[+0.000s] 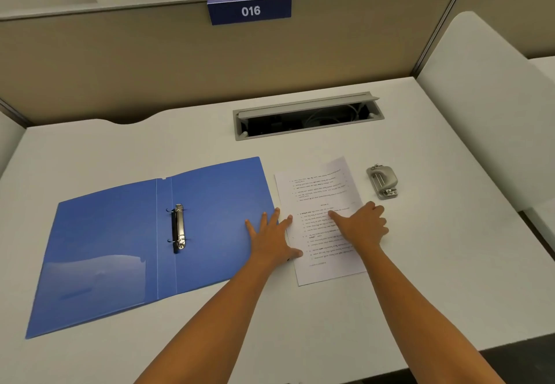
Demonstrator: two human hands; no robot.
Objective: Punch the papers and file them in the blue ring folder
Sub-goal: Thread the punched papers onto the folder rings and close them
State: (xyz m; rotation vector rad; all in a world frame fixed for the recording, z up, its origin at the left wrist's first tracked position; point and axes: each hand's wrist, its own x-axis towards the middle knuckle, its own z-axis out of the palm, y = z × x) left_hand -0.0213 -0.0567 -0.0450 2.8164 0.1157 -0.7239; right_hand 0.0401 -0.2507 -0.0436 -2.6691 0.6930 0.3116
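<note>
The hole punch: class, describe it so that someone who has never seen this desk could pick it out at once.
Start at the white desk and find the printed papers beside the open blue ring folder. Just right of the papers' far corner, apart from them, sits the hole punch. It is the only small grey metal object there, untouched by either hand.

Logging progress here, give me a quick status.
Left hand and right hand flat on papers. Blue folder open, hole punch untouched. Nothing blocking.

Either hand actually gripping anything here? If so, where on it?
Nothing is gripped. The left hand lies flat across the blue folder's right edge and the papers' left edge; the right hand rests on the papers' middle.
</note>
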